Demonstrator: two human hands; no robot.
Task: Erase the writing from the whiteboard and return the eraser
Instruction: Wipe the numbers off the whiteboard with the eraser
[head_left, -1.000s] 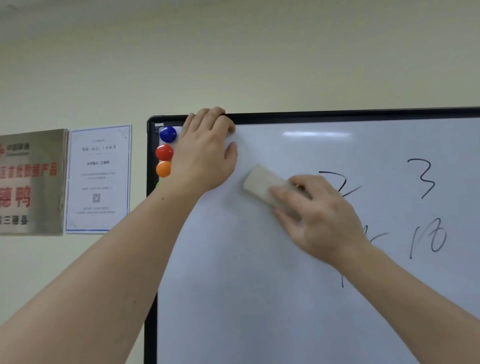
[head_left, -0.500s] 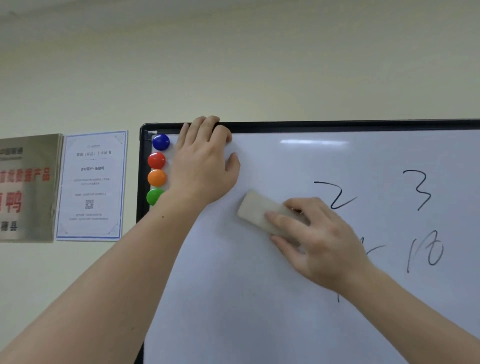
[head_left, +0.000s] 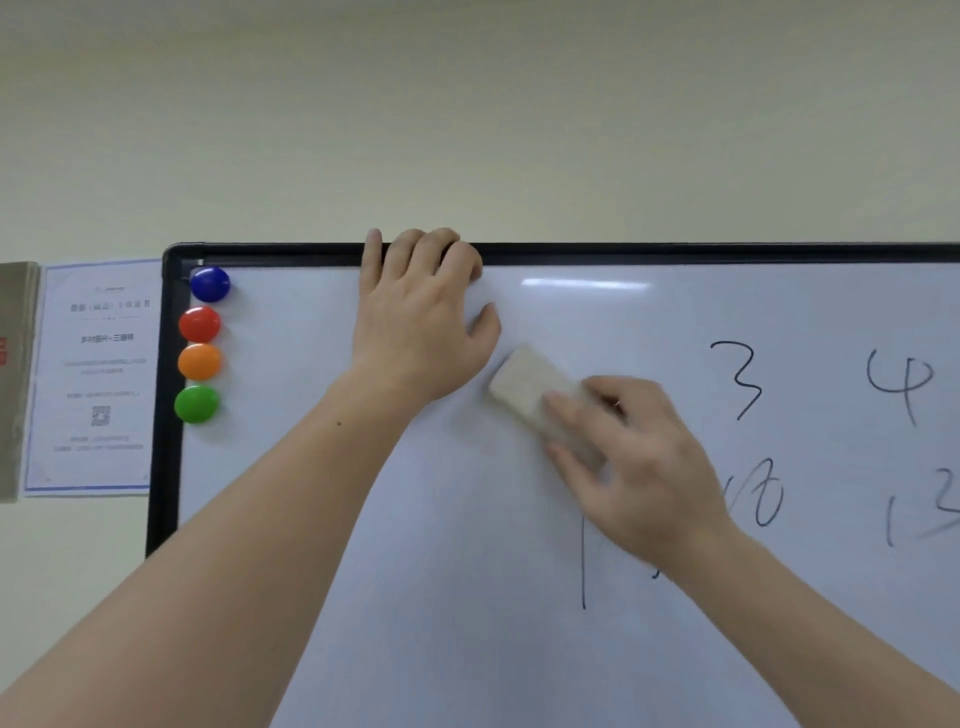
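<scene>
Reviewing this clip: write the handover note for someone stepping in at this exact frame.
Left hand: fingers hooked over the whiteboard's top frame, steadying it.
Right hand: pressing the eraser flat on the board.
Done: the board's left part around the eraser shows no writing.
Left: the 3, the 4, the lower row of numbers and a vertical stroke below the right hand; then return the eraser. Its home spot is not in view.
Four coloured magnets sit at the left edge.
</scene>
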